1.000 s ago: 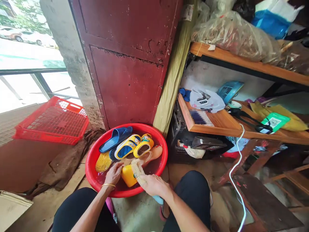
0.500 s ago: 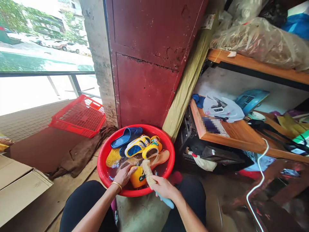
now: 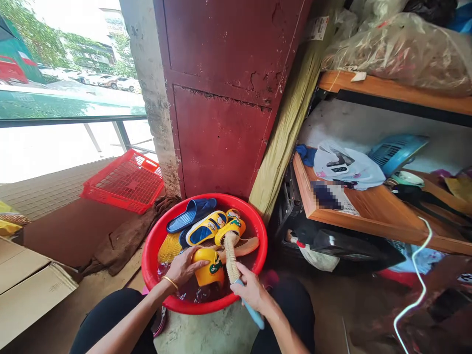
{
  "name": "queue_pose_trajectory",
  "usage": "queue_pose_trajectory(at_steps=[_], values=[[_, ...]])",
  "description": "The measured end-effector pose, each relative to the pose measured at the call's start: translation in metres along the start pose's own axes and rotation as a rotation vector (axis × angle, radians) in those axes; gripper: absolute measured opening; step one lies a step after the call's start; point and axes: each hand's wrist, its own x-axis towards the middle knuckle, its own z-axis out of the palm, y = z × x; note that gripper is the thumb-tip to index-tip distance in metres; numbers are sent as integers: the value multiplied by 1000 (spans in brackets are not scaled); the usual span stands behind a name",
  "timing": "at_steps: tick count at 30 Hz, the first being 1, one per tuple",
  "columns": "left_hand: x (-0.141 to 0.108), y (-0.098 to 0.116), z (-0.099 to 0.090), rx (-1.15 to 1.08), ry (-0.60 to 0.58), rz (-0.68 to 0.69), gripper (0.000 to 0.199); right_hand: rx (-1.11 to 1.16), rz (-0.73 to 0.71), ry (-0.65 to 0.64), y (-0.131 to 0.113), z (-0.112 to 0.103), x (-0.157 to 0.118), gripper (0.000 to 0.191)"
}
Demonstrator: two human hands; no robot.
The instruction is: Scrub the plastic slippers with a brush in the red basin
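In front of my knees stands a red basin (image 3: pixel 147 253) with dark water and several slippers in it. My left hand (image 3: pixel 183 268) is closed on a yellow slipper (image 3: pixel 206 260) with a green cartoon patch, at the near side of the basin. A scrub brush (image 3: pixel 231 260) with pale bristles and a light blue handle is gripped in my right hand (image 3: pixel 250 290). Its bristled head points away from me, just right of that slipper; contact with it cannot be made out. Behind lie a blue slipper (image 3: pixel 182 221), yellow-and-blue slippers (image 3: pixel 204 230) and a tan sole (image 3: pixel 247 247).
A red plastic crate (image 3: pixel 121 182) and a brown cloth (image 3: pixel 125 241) lie to the left, near a cardboard box (image 3: pixel 37 290). The maroon door (image 3: pixel 217 142) rises behind the basin. Wooden shelves (image 3: pixel 368 206) with bags stand at right, a white cable (image 3: pixel 413 300) hanging from them.
The yellow slipper in my left hand has turned and lifted, its patch showing more. The brush head has swung to point more straight away from me. The camera view has shifted slightly.
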Motion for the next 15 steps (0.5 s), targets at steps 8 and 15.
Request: queue_pose_trajectory(at_steps=[8,15], values=[[49,24,-23,-466,-35,-109,52,-167,-247,84,-37,-5,85,101],[83,-18,-11,-538,255,-317,64,-186,-65,86,-26,13,119,111]])
